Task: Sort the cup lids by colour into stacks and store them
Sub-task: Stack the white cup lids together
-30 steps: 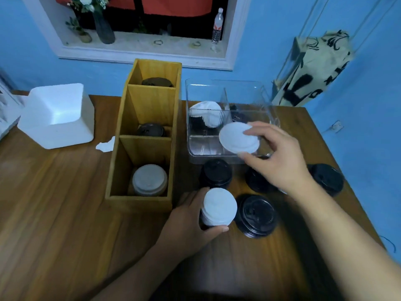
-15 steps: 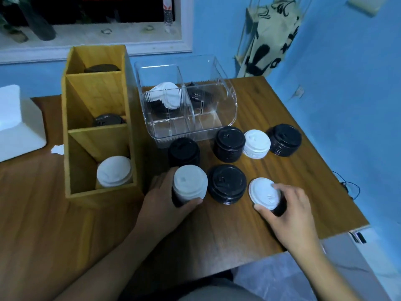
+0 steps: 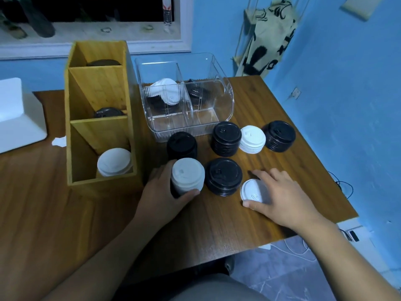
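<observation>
Holding white-topped stack [image 3: 188, 178] mid-table, your left hand [image 3: 161, 196] wraps it, thumb across front. Right hand [image 3: 282, 198] pinches white lid [image 3: 251, 190] near table [image 3: 217, 227] front edge, fingers curled. Lift lid straight, clear black stack [image 3: 223, 175] beside it, seat square on white-topped stack.

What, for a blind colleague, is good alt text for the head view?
A person's left hand grips a white-topped lid stack while the right hand pinches a white lid on a wooden table, beside a black lid stack.
</observation>
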The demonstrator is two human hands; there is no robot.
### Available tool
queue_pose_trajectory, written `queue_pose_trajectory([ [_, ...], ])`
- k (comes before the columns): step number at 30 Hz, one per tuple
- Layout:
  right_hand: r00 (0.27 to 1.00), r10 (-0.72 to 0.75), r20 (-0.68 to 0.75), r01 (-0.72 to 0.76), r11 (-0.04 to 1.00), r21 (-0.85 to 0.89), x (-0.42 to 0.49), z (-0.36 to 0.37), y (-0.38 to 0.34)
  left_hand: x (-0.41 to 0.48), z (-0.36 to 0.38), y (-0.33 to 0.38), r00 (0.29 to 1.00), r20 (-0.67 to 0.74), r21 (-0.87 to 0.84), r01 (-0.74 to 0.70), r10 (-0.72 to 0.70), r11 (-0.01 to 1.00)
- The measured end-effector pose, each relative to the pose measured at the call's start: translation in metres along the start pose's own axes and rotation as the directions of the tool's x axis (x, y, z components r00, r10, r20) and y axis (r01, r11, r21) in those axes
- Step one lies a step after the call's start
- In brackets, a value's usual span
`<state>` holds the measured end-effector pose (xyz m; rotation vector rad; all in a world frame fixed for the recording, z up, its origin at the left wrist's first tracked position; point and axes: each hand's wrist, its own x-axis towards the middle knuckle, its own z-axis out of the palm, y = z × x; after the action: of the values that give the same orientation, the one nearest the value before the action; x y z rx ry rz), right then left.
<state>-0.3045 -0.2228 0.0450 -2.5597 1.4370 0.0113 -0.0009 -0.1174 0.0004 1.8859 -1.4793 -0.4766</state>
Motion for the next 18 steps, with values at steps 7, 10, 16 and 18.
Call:
queue_pose_trajectory([
  [7,0.992,-0.109,-0.064,0.125,0.927,0.354,-0.023,0.005,0.005,-0.001,0.002,-0.001,1.000,-0.015,0.016,0.001,0.000,1.000],
  [10,0.984,-0.078,-0.157,0.150,0.838,0.525,-0.024,-0.012,-0.017,-0.001,0.002,-0.001,1.000,-0.016,0.016,0.005,-0.004,1.000],
  [16,0.937,-0.218,-0.272,0.332,0.793,0.510,0.013,-0.048,-0.086,-0.001,0.004,-0.004,1.000,-0.019,0.011,-0.014,0.014,1.000],
  [18,0.925,-0.204,-0.320,0.348,0.792,0.501,0.030,-0.049,-0.107,-0.001,0.003,-0.003,0.999,-0.036,0.018,-0.022,0.023,1.000],
])
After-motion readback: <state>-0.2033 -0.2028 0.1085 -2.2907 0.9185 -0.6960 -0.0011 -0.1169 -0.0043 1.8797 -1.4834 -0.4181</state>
